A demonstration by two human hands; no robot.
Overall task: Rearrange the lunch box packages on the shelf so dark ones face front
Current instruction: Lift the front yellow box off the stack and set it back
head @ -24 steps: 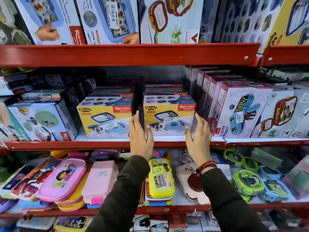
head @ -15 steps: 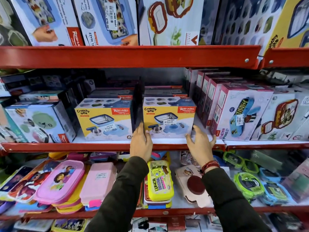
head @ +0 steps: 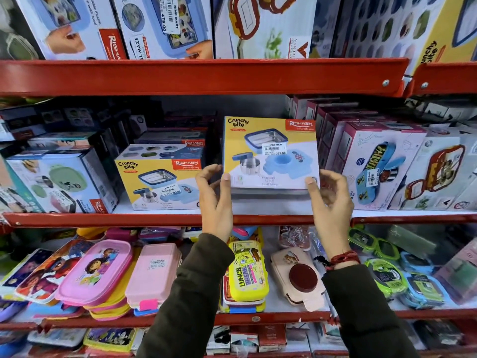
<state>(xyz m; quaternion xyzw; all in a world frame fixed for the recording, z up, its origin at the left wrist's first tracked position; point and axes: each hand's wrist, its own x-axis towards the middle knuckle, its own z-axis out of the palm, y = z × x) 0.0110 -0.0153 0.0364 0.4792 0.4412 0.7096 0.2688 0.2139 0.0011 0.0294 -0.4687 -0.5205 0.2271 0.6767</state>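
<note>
Both hands grip one yellow box (head: 271, 151) by its lower corners, left hand (head: 215, 202) and right hand (head: 331, 202), lifted above the shelf (head: 154, 219). Beside it: another yellow box (head: 157, 184) left, pink box (head: 371, 164) right; bare shelf floor shows beneath.

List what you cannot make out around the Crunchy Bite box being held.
- Head view: the held Crunchy Bite box hides the shelf space behind it.
- Small print under its picture: blurred.
- Price sticker barcode: too small.
- Left hand and right hand cover the box's lower corners.
</note>
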